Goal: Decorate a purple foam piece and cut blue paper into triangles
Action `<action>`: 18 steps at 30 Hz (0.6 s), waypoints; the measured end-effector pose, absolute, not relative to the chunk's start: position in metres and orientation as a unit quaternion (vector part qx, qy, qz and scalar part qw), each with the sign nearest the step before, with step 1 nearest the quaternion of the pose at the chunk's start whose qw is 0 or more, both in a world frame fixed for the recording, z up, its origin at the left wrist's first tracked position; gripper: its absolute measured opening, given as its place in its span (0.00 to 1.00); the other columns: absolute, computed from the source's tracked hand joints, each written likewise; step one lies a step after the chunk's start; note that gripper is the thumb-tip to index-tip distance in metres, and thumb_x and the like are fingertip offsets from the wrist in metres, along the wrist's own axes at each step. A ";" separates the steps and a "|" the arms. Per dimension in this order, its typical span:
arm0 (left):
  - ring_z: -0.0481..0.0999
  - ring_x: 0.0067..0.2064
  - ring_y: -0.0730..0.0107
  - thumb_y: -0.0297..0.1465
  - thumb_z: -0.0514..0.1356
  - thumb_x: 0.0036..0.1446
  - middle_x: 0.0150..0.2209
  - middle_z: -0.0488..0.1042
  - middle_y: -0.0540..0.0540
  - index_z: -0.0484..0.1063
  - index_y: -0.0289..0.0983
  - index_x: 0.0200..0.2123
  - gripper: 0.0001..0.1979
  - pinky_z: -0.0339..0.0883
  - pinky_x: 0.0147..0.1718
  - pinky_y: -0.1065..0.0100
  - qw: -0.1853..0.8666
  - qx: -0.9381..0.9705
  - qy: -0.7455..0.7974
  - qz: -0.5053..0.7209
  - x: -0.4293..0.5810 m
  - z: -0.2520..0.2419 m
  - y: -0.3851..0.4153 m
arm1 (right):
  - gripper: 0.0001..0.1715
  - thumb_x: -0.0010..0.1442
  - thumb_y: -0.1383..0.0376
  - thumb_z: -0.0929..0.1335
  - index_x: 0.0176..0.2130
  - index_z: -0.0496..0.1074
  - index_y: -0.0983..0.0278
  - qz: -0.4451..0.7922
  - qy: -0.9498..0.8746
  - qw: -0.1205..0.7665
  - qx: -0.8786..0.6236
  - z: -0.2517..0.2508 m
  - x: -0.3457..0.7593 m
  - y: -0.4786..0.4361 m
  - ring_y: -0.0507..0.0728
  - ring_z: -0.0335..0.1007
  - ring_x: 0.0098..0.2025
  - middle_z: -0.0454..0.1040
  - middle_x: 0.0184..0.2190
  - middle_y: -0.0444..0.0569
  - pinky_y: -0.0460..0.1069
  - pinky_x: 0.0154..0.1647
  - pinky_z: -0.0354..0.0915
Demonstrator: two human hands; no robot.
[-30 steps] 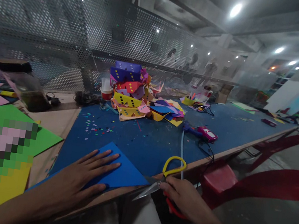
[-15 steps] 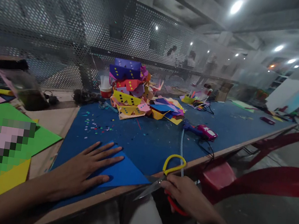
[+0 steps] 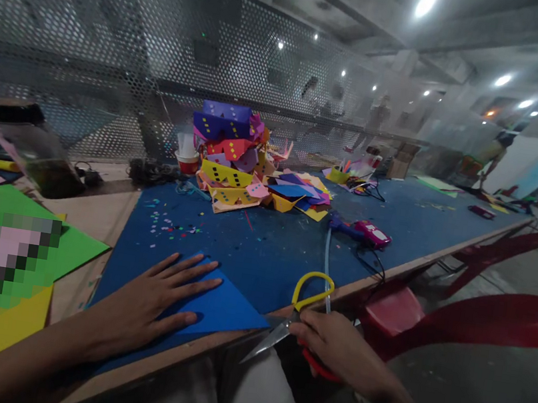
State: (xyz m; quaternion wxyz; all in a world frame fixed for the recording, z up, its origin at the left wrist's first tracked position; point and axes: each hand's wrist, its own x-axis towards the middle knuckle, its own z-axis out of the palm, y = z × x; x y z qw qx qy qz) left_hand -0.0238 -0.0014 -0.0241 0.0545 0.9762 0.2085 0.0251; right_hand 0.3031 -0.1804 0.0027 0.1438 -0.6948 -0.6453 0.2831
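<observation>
My left hand [image 3: 160,300] lies flat with spread fingers on a blue paper [image 3: 227,310], at the near edge of the blue table [image 3: 261,254]. The paper narrows to a point on the right. Just past that point, my right hand [image 3: 329,342] is closed around scissors [image 3: 310,295] with one yellow and one red handle loop. Their metal blades point down and left, beyond the table edge and above my lap. The fingers of my right hand are partly hidden.
Decorated folded paper pieces [image 3: 225,175] are piled at the back, beside a cup [image 3: 187,159]. A glue gun [image 3: 370,233] lies at the right. Green paper [image 3: 83,244] is on the left. Red chairs [image 3: 493,322] stand at the right edge; people are visible far behind.
Both hands have stayed almost in place, the left on the blue paper and the right around the scissors. The view has shifted slightly, and a person now shows at the far right back.
</observation>
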 end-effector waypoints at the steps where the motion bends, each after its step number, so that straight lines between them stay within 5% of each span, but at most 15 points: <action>1: 0.47 0.73 0.55 0.50 0.52 0.67 0.73 0.45 0.58 0.43 0.60 0.70 0.32 0.37 0.70 0.45 0.056 0.976 0.208 0.027 -0.024 -0.024 -0.002 | 0.20 0.71 0.54 0.61 0.32 0.71 0.61 0.286 -0.645 0.148 -0.693 0.002 0.303 -0.180 0.54 0.73 0.32 0.78 0.31 0.46 0.46 0.32 0.58; 18: 0.48 0.73 0.55 0.50 0.51 0.67 0.73 0.46 0.58 0.44 0.60 0.70 0.32 0.38 0.70 0.47 0.056 0.976 0.209 0.034 -0.023 -0.025 -0.002 | 0.21 0.72 0.55 0.61 0.31 0.69 0.61 0.277 -0.654 0.138 -0.691 0.000 0.300 -0.181 0.52 0.70 0.28 0.75 0.28 0.44 0.46 0.28 0.55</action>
